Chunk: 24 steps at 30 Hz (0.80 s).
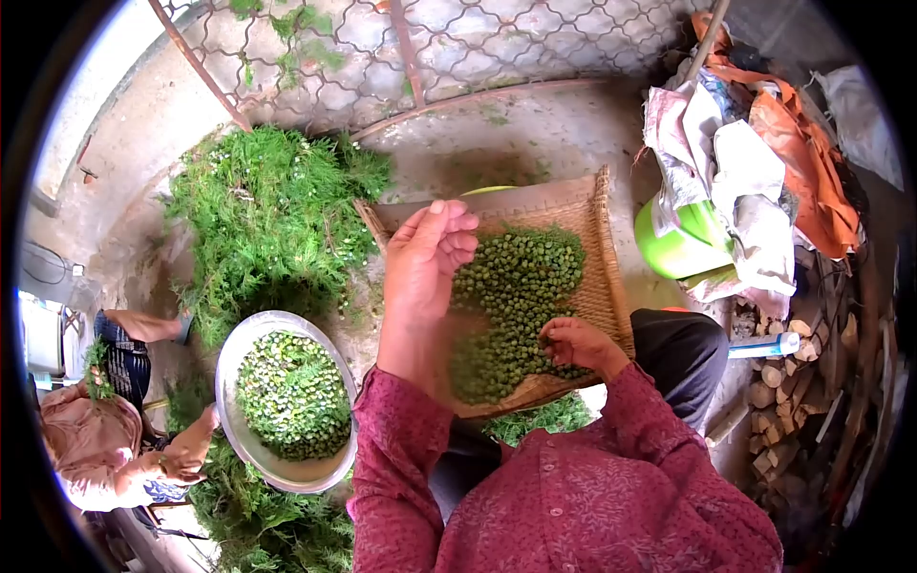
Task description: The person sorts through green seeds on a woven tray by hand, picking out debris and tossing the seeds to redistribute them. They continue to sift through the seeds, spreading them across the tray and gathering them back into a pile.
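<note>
A woven scoop-shaped tray (604, 258) rests before my body, with many small round green fruits (525, 272) heaped in it. My left hand (435, 253) is raised over the tray's left side, fingers curled in beside the thumb. Whatever it may hold is hidden or too small to make out. Low over the right part of the heap, my right hand (581, 346) has its fingertips drawn together at the fruits. I cannot make out what lies between them.
To the left stands a metal basin (225, 368) of green fruits, with cut feathery greenery (277, 210) piled behind. Another person (100, 435) sits at far left. A green bucket (673, 239) under sacks and stacked firewood (774, 411) are on the right. Wire fencing (497, 48) lies ahead.
</note>
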Motion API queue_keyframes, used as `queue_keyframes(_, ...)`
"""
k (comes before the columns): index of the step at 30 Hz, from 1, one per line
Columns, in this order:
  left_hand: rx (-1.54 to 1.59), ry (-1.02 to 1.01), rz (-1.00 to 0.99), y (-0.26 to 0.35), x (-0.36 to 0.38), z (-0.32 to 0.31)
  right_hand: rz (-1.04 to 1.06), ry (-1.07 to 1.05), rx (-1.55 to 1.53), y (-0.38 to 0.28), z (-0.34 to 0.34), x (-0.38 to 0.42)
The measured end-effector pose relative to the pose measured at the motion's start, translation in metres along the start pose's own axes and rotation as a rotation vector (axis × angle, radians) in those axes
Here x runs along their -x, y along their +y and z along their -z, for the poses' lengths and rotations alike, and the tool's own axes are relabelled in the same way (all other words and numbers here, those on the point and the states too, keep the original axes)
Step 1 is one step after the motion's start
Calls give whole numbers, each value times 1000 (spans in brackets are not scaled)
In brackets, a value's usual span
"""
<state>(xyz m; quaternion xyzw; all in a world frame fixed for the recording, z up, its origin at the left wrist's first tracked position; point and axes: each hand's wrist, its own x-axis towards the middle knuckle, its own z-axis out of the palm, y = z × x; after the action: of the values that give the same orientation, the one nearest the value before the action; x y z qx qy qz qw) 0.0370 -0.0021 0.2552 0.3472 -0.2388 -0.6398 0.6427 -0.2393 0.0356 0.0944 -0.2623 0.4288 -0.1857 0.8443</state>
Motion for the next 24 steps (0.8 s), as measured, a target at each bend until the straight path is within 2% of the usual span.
queue_keyframes(3,-2,1,1,0,0,1,48,144,386,-7,-17,-13)
queue_keyframes(6,5,-9,-1,-1,0,1,81,171,885,-11,-39,-29)
queue_keyframes(9,31,10,1,1,1,-1,369,142,1342,7,-38,-58)
queue_keyframes(13,51,13,-8,3,0,-1,358,198,1598,26,-35,-69)
queue_keyframes(16,16,-7,-10,2,-1,2,433,142,1494,24,-29,-62)
queue_keyframes(19,9,-3,-20,2,0,0,172,127,1214,0,-37,-40)
queue_keyframes(20,7,-1,-17,2,1,0,154,117,1068,-3,-36,-36)
queue_keyframes(23,2,1,-9,1,1,1,59,100,910,-10,-41,-34)
queue_keyframes(24,4,-1,-6,0,1,1,154,103,1006,-11,-42,-37)
